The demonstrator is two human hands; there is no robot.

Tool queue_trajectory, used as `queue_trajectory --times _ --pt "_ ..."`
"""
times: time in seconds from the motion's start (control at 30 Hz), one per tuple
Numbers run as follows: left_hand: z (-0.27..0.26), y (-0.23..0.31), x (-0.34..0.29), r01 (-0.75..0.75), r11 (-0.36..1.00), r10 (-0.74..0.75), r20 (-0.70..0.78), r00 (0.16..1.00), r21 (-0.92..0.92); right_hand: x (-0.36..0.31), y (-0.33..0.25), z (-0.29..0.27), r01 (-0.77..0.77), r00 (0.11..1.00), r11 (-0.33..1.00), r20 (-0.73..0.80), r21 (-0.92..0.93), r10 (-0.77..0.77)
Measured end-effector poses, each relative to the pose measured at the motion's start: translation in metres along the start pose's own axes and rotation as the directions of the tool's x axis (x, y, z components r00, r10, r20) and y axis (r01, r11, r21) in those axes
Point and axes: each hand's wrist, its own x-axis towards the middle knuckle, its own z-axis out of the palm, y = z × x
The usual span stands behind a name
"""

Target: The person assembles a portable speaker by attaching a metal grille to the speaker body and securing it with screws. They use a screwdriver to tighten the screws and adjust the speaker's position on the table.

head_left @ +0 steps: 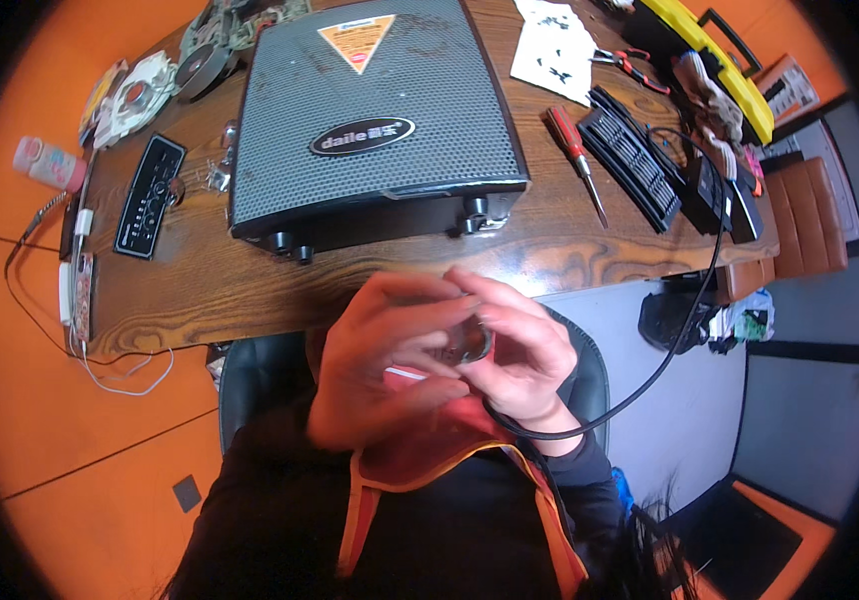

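In front of my chest, past the table's near edge, both hands are raised close together. Between the fingertips sits a small round shiny thing (473, 340), dark with a pale rim; most of it is covered, so its kind cannot be made out. My right hand (525, 355) is closed on it, thumb below and fingers above. Against its other side curl the fingers of my left hand (385, 355), slightly smeared by motion. Nearest to the hands on the table is a large speaker (390, 90) with a grey mesh front, lying with black knobs toward me.
A red-handled screwdriver (578, 150), a black bit set (630, 160), pliers (640, 72) and a yellow toolbox (740, 80) lie to the right. At left are a black control panel (150, 195) and a bottle (48, 163). A black cable (665, 365) runs past my right wrist.
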Motion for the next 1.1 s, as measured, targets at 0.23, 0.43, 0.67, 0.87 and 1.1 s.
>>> queue_trajectory --times 0.23,0.43,0.67,0.87,1.1 --pt "-0.008 0.0 0.046 -0.251 0.027 0.474 0.208 0.856 0.968 0.02 0.023 -0.045 -0.124 0.94 0.991 -0.327 -0.053 0.1" --pt "-0.005 -0.01 0.06 -0.134 -0.037 0.346 0.138 0.928 0.99 0.039 0.041 -0.065 0.042 0.998 0.903 -0.018 -0.428 -0.055" --pt "-0.013 -0.013 0.058 -0.154 -0.072 0.335 0.17 0.927 0.985 0.041 0.047 -0.054 0.104 0.988 0.868 -0.048 -0.486 -0.146" --pt "-0.015 -0.018 0.058 -0.165 -0.089 0.374 0.186 0.909 0.982 0.041 0.051 -0.042 -0.001 0.977 0.941 -0.203 -0.339 -0.072" --pt "-0.014 -0.019 0.059 -0.17 -0.089 0.389 0.191 0.901 0.981 0.048 0.032 -0.024 -0.26 0.922 0.805 -0.386 -0.533 0.042"
